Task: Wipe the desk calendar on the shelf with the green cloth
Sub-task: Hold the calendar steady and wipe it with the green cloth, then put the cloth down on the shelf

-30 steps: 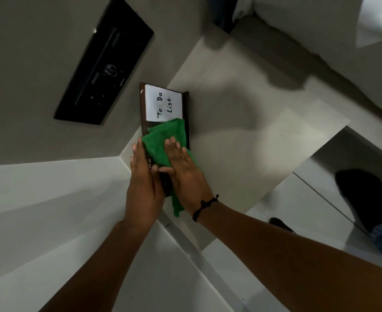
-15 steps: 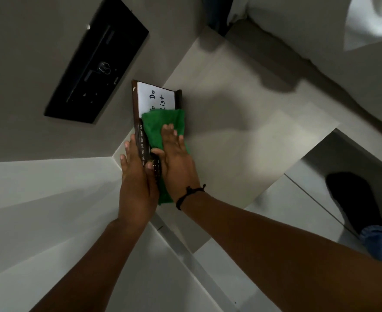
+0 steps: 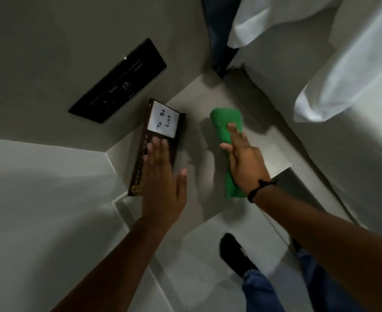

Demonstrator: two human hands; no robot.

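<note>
Head view shows the pale shelf (image 3: 226, 102) as the largest surface, running from a wall corner at far left toward a white draped fabric (image 3: 343, 70) at right, with its near edge dropping to the floor where a dark shoe (image 3: 235, 255) stands. On the left part of the shelf lies the desk calendar (image 3: 160, 140), a long dark slab set just beside the wall, with a white "To Do List" card (image 3: 164, 120) on its far end and a black wall panel (image 3: 118, 81) above it. The left hand (image 3: 161, 174) rests flat and open on the calendar's near half, fingers spread, pinning it rather than gripping it. The right hand (image 3: 245, 161) sits apart to the right, fingers extended over the green cloth (image 3: 227, 131), pressing it to the bare shelf; the cloth is clear of the calendar, its near end trailing by the shelf's edge. The main risk, as I judge it, is the calendar's near end: it lies close to the shelf's near edge, so a sideways swipe with a light left-hand hold could skid it off. The card could also lift or smudge if the cloth catches its edge. Open room lies between calendar and cloth and toward the far right; the wall closes off the left.
</note>
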